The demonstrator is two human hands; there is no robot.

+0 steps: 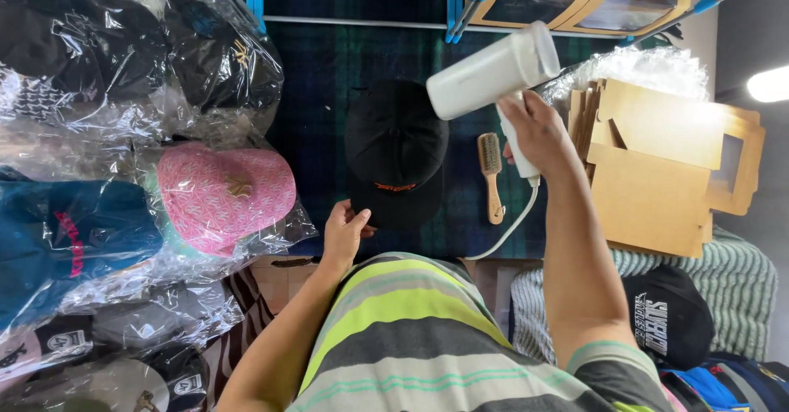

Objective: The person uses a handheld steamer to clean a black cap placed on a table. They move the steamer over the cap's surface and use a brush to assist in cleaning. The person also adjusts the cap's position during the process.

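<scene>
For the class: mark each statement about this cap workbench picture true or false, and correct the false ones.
1. The right hand grips a white handheld steamer. True.
2. The left hand touches the pink cap. False: it touches the black cap's brim.
3. A wooden brush lies right of the black cap. True.
4. The pink cap lies bare. False: it is in clear plastic.
</scene>
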